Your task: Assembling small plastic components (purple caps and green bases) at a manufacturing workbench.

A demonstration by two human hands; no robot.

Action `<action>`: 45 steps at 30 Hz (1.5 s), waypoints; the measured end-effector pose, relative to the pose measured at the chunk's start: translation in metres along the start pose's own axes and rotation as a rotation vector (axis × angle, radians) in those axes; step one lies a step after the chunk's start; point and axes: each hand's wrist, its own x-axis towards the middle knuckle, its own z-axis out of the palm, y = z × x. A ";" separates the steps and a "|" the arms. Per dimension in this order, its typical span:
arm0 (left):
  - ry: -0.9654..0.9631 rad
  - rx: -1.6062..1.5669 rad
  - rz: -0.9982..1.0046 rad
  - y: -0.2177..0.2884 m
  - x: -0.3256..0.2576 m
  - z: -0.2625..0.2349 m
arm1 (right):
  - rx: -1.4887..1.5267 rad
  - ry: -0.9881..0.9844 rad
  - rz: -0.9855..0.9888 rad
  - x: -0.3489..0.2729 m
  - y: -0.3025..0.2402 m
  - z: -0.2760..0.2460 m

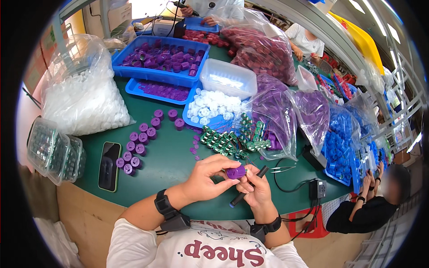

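Note:
My left hand point(204, 179) pinches a small purple plastic cylinder point(237, 172) between thumb and fingers, over the near edge of the green table. On its right, my right hand point(256, 190) is closed round a black pen-shaped tool point(238, 199), which slants across the palm. The fingertips of that hand meet the cylinder's right end; what they do there is partly hidden. Just beyond my hands lies a heap of green circuit boards point(219, 140) with thin wires. Several finished-looking purple cylinders point(140, 149) stand in rows to the left.
A phone point(109, 166) and stacked clear trays point(56, 152) lie left, below a bag of white parts point(85, 98). Blue trays point(163, 73) hold purple parts; bags of purple parts point(272, 109) lie right. A cable with a black box point(317, 189) hangs at the table edge. Other people work around the table.

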 end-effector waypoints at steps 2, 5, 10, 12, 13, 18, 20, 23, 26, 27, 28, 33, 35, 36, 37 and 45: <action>0.018 -0.031 0.031 -0.003 -0.001 0.000 | 0.037 -0.027 -0.015 0.000 0.000 0.001; -0.038 -0.069 0.014 -0.002 0.001 -0.007 | 0.016 -0.009 0.012 -0.002 -0.005 0.005; -0.084 -0.166 -0.054 -0.005 0.004 -0.013 | -0.003 -0.009 0.035 -0.006 -0.014 0.011; -0.075 -0.174 -0.052 -0.007 0.004 -0.012 | -0.022 0.012 0.026 -0.006 -0.013 0.012; -0.084 -0.174 -0.050 -0.008 0.004 -0.012 | -0.028 0.022 0.025 -0.006 -0.013 0.012; -0.077 -0.098 -0.021 -0.005 0.003 -0.008 | -0.103 0.057 -0.001 -0.007 -0.011 0.016; -0.084 -0.049 -0.006 -0.003 0.004 -0.007 | -0.092 0.050 0.013 -0.006 -0.010 0.018; -0.066 0.011 0.041 -0.002 0.002 -0.006 | -0.041 0.008 0.058 -0.004 -0.007 0.015; -0.030 0.057 0.139 0.003 0.004 -0.002 | 0.053 -0.067 0.101 -0.003 -0.005 0.005; -0.025 0.093 0.203 0.005 0.005 -0.001 | 0.113 -0.106 0.111 -0.003 -0.004 0.002; -0.007 0.093 0.202 0.007 0.004 0.000 | 0.105 -0.108 0.127 -0.003 -0.001 0.001; 0.077 0.148 0.304 0.013 0.001 -0.001 | 0.178 -0.145 0.134 0.001 0.003 0.003; 0.087 0.164 0.308 0.013 0.001 -0.003 | 0.177 -0.124 0.158 0.003 0.000 0.002; 0.062 0.163 0.339 0.012 0.002 -0.005 | 0.147 -0.140 0.176 0.004 -0.003 0.001; 0.035 0.163 0.370 0.012 0.003 -0.006 | 0.117 -0.156 0.193 0.004 -0.004 0.000; -0.001 0.047 0.275 0.012 0.003 -0.009 | 0.072 -0.171 0.148 0.006 -0.005 0.006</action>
